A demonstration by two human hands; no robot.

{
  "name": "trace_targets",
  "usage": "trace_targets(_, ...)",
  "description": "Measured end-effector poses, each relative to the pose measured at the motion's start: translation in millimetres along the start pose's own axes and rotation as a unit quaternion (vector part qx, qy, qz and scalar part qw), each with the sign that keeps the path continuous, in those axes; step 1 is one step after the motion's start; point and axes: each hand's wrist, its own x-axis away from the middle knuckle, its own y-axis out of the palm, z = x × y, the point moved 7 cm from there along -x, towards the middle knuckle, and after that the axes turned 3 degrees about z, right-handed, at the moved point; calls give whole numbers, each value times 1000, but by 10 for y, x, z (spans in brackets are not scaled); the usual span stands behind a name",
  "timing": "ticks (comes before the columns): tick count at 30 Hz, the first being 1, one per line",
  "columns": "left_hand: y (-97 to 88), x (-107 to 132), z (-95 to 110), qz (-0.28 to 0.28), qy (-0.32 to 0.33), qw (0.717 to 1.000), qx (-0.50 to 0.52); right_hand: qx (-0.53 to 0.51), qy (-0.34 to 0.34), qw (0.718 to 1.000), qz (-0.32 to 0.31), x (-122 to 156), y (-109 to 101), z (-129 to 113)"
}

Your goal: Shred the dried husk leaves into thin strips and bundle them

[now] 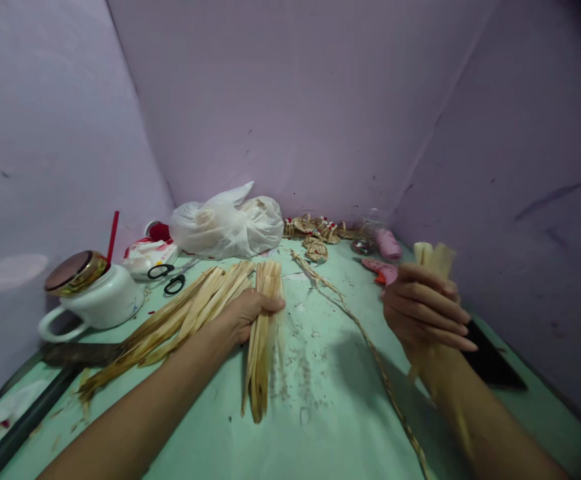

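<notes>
My left hand (pixel 250 312) is closed around a bundle of pale dried leaf strips (pixel 258 377), low over the green table. Beside it, to the left, a fanned pile of similar long strips (pixel 165 337) lies partly hidden under my forearm. Raised at the right, my right hand (pixel 424 308) wraps round some folded dried leaf strips (pixel 434 257); their lower ends trail down past the wrist, blurred. Between the hands a thin twisted cord (pixel 373 343) of the same fibre runs along the tabletop towards the near edge.
A white mug (pixel 108 300), black-handled scissors (pixel 174 283) and a hammer (pixel 78 353) are on the left. A white plastic bag (pixel 225 223) sits against the back wall, near woven ornaments (pixel 315 248). At right are pink thread (pixel 388 245), pink-handled pliers (pixel 380 268) and a black flat object (pixel 493 360).
</notes>
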Motion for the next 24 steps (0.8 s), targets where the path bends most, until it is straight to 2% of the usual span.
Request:
trace_targets(1, 6, 9, -1, 1, -4, 1000, -1, -34, -35, 999, 7, -27, 30, -45)
trace_targets(2, 15, 18, -2, 0, -7, 1000, 0, -53, -44, 997, 47, -67, 13, -19)
trace_targets(4, 47, 37, 0, -9, -4, 1000, 3, -46, 3, 980, 194, -149, -114, 222)
trace_targets(5, 69, 47, 1, -18, 1, 1000, 4, -23, 54, 958, 282, -163, -201, 407)
trace_targets(7, 118, 69, 1, -40, 13, 999, 8, 69, 149, 885, 435, -129, -349, 736)
trace_targets(8, 139, 80, -6, -50, 17, 999, 9, 134, 150, 849, 489, -118, -399, 806)
trace_targets(9, 160, 92, -18, -59, 19, 998, 9, 192, 164, 822, 510, -128, -414, 883)
trace_targets(11, 206, 117, -49, -84, 20, 996, 8, 263, 179, 801, 508, -172, -405, 1002)
trace_targets(16, 323, 196, -56, -160, 45, 986, -25, 321, 166, 794, 488, -194, -385, 1021)
trace_targets(20, 332, 237, -11, -167, 55, 981, -78, 322, 171, 799, 478, -178, -423, 967)
trace_targets(24, 292, 240, 42, -153, 57, 983, -88, 330, 194, 791, 478, -138, -457, 911)
